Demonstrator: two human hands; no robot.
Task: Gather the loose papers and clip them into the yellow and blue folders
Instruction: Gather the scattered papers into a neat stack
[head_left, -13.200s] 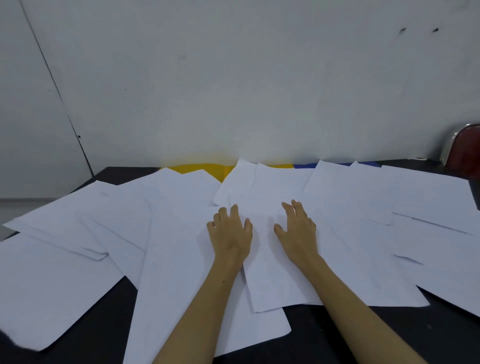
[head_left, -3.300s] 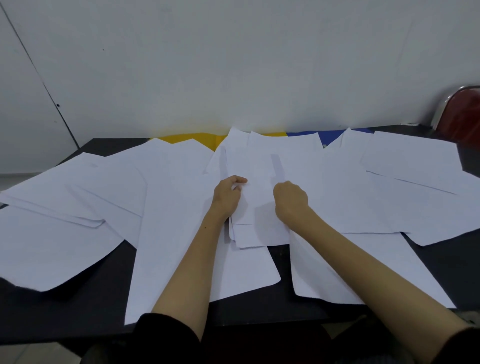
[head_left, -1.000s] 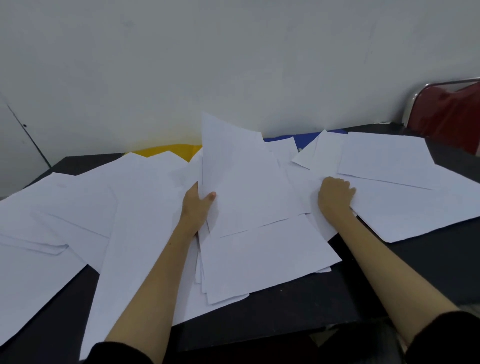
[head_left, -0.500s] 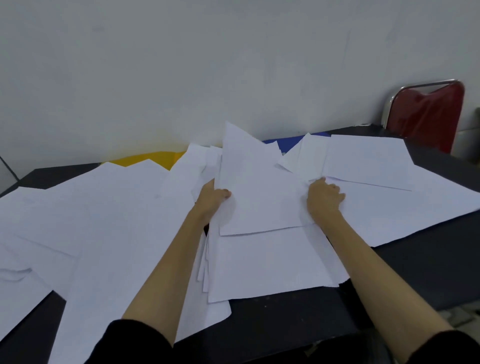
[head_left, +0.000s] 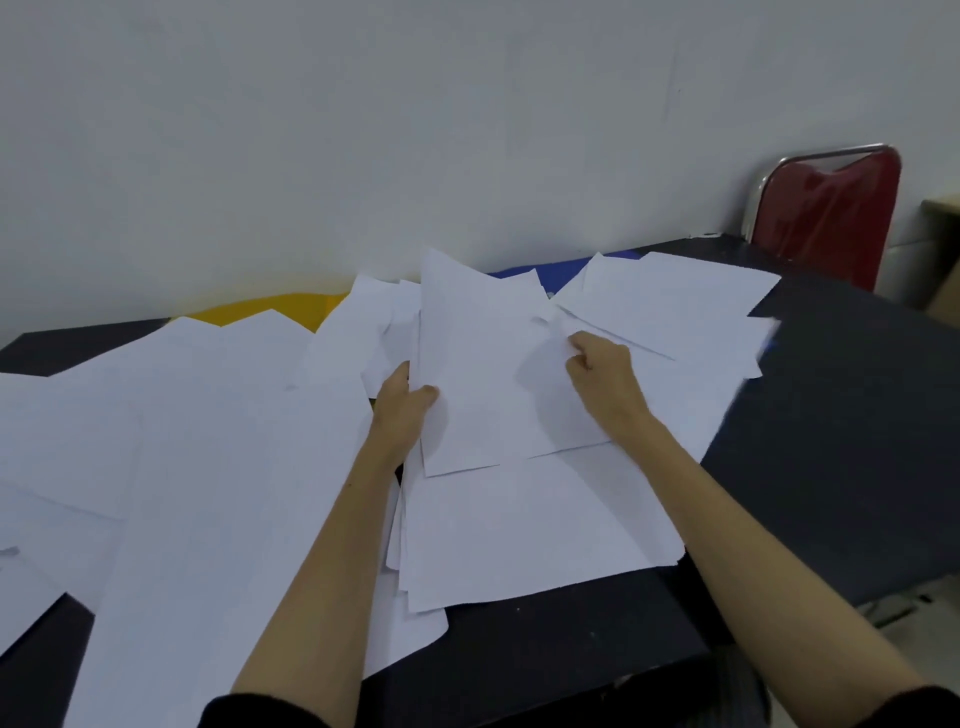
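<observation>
Loose papers (head_left: 218, 415) are lying spread all over the dark surface (head_left: 841, 457), overlapping, some hanging off the near edge. Gathering step is in hand, clipping not yet started. Left hand (head_left: 402, 410) is gripping the left edge of a small lifted stack (head_left: 483, 374), thumb on top, fingers underneath and hidden. Right hand (head_left: 602, 374) is curling its fingers (head_left: 579, 349) on a sheet at the stack's right side, seemingly pinching it; exact contact is hard to tell. More sheets are sitting under and in front of the stack, plus a group on the right (head_left: 675, 301). Yellow folder (head_left: 291, 306) and blue folder (head_left: 530, 267) are lying at the back by the wall, mostly buried under paper, clips not visible. Next move probably calls for sliding the right sheet onto the held stack, squaring edges, then sweeping in the big left spread. Folders need uncovering before any clipping. Red chair (head_left: 826, 218) is standing behind the far right corner.
</observation>
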